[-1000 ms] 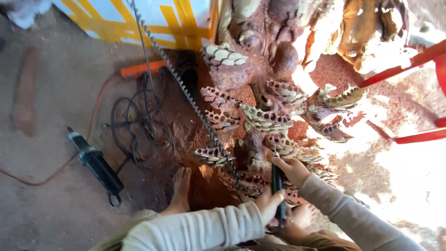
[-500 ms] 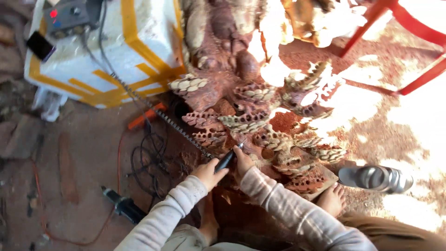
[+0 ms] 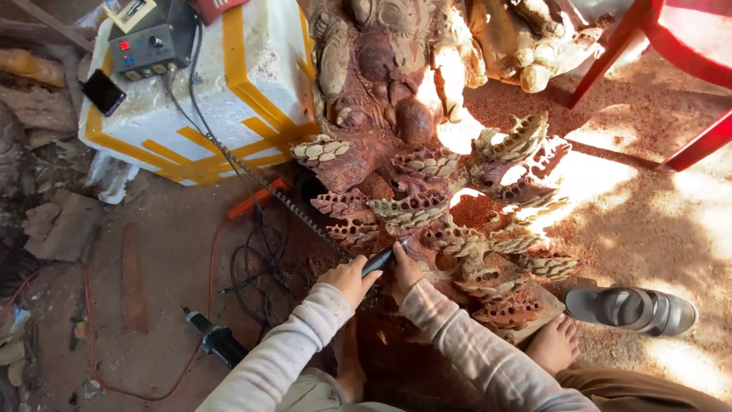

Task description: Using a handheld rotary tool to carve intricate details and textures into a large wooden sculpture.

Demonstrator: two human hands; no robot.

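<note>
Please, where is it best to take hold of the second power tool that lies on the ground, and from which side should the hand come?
Probably around the dark body of the power tool, near its middle, with the hand coming from above. It lies flat on the dirt floor, with its tip up-left and its orange cable trailing from the lower end, so the long sides look free.

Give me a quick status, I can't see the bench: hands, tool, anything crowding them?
Left hand and right hand both grip the black rotary handpiece. Tip at the wood carving. Cables lie left.
</note>
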